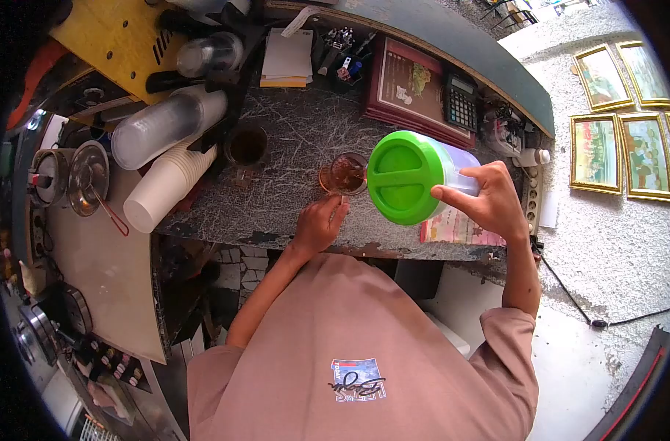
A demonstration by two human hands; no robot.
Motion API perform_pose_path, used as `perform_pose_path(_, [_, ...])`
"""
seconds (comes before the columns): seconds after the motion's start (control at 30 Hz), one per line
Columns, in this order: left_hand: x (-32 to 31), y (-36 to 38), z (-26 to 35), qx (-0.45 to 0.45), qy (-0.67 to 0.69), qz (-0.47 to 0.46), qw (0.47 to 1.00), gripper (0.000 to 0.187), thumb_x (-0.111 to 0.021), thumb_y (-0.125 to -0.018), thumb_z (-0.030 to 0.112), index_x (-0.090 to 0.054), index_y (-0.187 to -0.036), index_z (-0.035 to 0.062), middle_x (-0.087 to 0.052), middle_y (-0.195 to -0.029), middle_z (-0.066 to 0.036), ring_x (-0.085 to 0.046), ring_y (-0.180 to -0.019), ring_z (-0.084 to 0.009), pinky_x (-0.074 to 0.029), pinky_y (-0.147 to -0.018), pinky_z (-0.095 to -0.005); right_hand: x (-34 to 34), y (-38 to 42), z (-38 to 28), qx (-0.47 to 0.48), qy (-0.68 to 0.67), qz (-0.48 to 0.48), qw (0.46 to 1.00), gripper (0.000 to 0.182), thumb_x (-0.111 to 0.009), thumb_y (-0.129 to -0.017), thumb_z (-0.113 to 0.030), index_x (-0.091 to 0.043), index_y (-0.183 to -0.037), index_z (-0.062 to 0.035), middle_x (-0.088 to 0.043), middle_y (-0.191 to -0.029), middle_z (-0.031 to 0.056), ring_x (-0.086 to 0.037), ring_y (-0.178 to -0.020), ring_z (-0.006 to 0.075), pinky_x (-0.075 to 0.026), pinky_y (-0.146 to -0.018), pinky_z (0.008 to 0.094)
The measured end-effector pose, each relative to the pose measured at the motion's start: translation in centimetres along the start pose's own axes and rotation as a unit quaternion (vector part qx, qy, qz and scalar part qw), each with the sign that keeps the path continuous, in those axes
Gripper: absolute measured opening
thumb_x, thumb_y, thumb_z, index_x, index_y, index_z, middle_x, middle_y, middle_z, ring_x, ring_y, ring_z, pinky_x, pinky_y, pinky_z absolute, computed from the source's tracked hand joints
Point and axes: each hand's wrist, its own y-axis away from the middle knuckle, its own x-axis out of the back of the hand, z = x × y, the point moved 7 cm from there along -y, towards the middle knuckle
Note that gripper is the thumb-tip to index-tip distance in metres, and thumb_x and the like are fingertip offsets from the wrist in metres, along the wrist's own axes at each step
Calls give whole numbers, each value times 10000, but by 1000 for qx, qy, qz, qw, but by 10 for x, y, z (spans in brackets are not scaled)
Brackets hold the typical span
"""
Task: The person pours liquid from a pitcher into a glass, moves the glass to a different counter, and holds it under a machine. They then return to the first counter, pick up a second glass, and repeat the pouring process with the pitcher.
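Note:
My right hand (pixel 489 198) is wrapped round the handle of a clear plastic pitcher (pixel 460 158) with a bright green lid. The pitcher is tilted to the left, its spout side at the rim of a small glass cup (pixel 347 174). Red-brown liquid shows inside the cup, and a thin reddish streak is visible by the spout. With closed fingers, my left hand (pixel 320 224) grips the cup's handle from the near side. To the left on the dark worn counter (pixel 291 132) stands a second glass cup (pixel 247 145) holding dark liquid.
Stacked paper cups (pixel 169 187) and clear plastic cups (pixel 169 125) lie at the left. Dark red menus (pixel 412 84), a calculator (pixel 461 101) and a paper pad (pixel 287 57) line the back. A pink patterned sheet (pixel 464 229) lies near the front edge.

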Motion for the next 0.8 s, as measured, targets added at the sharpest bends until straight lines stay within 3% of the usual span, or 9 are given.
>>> perform_pose_path(0.37, [-4, 0, -6, 24, 15, -23, 999, 253, -510, -1018, 286, -614, -1016, 56, -669, -880, -186, -651, -807, -421, -507, -655, -501, -16, 10, 23, -2, -59, 19, 998, 441, -782, -830, -424, -766, -813, 16, -669, -594, 100, -618, -488, 140, -441, -478, 287])
perform_pose_path(0.57, [-3, 0, -5, 36, 25, -29, 999, 278, -498, -1026, 299, -623, -1015, 51, -674, -899, -193, -651, -829, -425, -509, -673, -487, -32, 32, 77, -54, -204, 69, 975, 404, -780, -840, -386, -733, -741, 3, -587, -567, -18, -506, -514, 49, -357, -474, 259])
perform_pose_path(0.67, [-4, 1, -8, 51, 25, -46, 997, 289, -492, -1032, 306, -635, -1027, 55, -681, -907, -184, -659, -843, -416, -509, -684, -472, -43, 55, 115, -48, -379, 198, 903, 352, -741, -874, -294, -644, -656, -35, -508, -584, -63, -418, -528, 38, -267, -479, 250])
perform_pose_path(0.7, [-6, 2, -11, 63, 18, -56, 996, 295, -489, -1035, 309, -643, -1035, 58, -686, -911, -178, -665, -847, -408, -508, -689, -464, -51, 62, 124, -51, -380, 202, 901, 352, -741, -874, -294, -644, -656, -35, -508, -584, -63, -418, -528, 38, -267, -479, 250])
perform_pose_path(0.77, [-7, 2, -10, 48, 31, -42, 997, 298, -489, -1036, 310, -649, -1037, 58, -693, -915, -167, -673, -846, -394, -510, -690, -452, -63, 82, 152, -52, -557, 289, 776, 403, -717, -893, -277, -535, -597, -74, -441, -569, -76, -366, -510, 32, -235, -473, 250])
perform_pose_path(0.8, [-6, 3, -9, 37, 44, -25, 998, 302, -488, -1037, 311, -655, -1040, 59, -699, -920, -157, -681, -845, -381, -511, -691, -441, -68, 92, 160, -59, -568, 358, 739, 395, -678, -922, -251, -469, -614, -116, -373, -563, -86, -302, -488, 36, -205, -464, 253])
